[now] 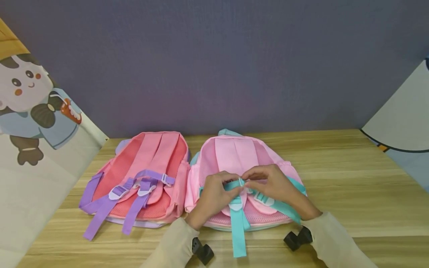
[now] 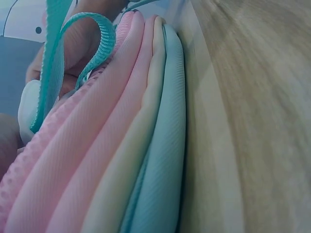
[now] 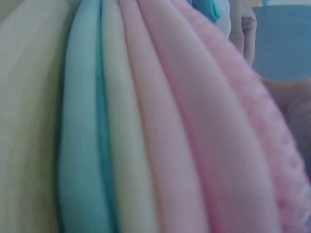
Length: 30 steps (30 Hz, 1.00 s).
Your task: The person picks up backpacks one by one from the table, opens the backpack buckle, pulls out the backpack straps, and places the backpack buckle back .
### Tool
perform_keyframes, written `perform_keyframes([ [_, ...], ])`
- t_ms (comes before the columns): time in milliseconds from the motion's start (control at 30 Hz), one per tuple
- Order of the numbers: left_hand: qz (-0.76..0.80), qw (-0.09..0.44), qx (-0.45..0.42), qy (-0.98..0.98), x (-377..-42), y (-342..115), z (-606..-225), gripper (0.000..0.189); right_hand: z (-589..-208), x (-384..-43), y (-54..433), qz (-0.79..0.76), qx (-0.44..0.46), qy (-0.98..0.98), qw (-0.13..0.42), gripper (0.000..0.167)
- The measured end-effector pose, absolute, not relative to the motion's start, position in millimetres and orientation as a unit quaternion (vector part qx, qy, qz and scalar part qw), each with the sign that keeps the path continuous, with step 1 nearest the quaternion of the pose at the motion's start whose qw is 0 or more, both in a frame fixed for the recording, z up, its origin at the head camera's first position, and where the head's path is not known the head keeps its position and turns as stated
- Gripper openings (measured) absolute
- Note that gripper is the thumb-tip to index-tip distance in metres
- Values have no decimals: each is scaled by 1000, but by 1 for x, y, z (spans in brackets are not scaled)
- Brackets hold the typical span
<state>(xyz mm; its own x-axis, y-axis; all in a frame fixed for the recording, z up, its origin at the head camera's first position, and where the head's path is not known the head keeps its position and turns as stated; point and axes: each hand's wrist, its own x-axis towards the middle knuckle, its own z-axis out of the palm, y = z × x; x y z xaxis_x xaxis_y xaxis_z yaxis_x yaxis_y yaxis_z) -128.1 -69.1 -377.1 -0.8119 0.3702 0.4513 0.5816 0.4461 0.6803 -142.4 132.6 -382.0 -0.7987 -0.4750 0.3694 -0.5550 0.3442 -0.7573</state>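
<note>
Backpack [image 1: 236, 150] is pale pink mesh, with turquoise straps [image 1: 238, 236] and white buckles [image 1: 235, 206].

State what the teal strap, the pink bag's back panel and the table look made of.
Teal strap: matte woven webbing, probably nylon or polyester; its edges look ribbed.
Back panel: soft synthetic mesh, apparently; small holes dot it.
Table: smooth wood or wood-look laminate; streaky grain shows.

Kinda looks like a boxed-in tabletop nook, can't tell if home or studio. Wood-grain table [image 1: 352, 178], plain dark backdrop [image 1: 214, 67], cartoon-print side panel [image 1: 25, 100].
</note>
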Motion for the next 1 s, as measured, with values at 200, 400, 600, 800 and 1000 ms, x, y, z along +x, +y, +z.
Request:
perform_keyframes([
  [200, -438, 121, -282, -845, -128, -70, -378, 18, -376, -142, 132, 376, 397, -825, 143, 18],
  [400, -444, 105, -275, -846, -128, -70, -380, 19, -377, -143, 131, 391, 416, -808, 145, 21],
  [600, -442, 79, -273, -851, -128, -69, -381, 17, -382, -144, 131, 412, 411, -802, 135, 23],
  [800, -438, 80, -281, -850, -128, -68, -382, 15, -386, -142, 129, 409, 411, -799, 161, 22],
  [1000, -435, 86, -287, -849, -127, -68, -382, 16, -390, -143, 127, 402, 410, -799, 180, 22],
])
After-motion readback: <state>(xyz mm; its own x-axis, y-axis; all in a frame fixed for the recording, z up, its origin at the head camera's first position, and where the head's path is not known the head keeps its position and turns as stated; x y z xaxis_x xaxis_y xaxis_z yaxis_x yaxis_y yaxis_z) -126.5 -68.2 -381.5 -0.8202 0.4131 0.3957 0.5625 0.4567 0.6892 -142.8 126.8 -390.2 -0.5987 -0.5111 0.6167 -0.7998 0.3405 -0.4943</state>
